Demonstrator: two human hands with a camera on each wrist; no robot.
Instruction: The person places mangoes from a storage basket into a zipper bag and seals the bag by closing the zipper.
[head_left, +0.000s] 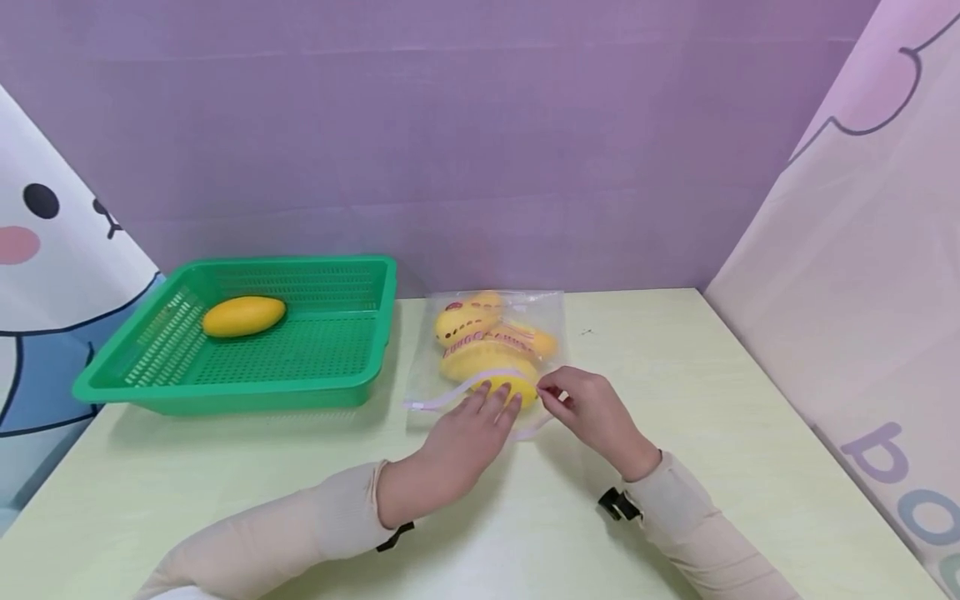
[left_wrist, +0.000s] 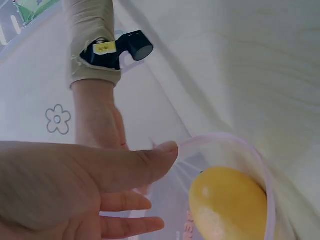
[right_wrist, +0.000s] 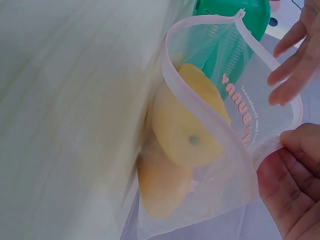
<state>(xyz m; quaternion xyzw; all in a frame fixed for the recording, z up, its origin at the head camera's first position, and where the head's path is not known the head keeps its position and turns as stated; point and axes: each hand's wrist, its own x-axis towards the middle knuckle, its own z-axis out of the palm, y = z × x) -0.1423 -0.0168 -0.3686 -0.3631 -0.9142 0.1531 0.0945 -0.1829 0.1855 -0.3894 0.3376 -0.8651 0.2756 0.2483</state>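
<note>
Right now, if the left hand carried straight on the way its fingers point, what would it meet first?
Probably the mango at the open mouth of the bag. The left hand points straight at it, though depth there is unclear.

Left hand (head_left: 480,421) lies flat, fingers straight; right hand (head_left: 588,408) pinches, fingers curled.

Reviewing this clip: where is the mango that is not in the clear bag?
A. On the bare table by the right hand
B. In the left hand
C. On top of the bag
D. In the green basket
D. The lone mango lies inside the green basket at the table's left, apart from the clear bag whose mouth the hands work at.
</note>
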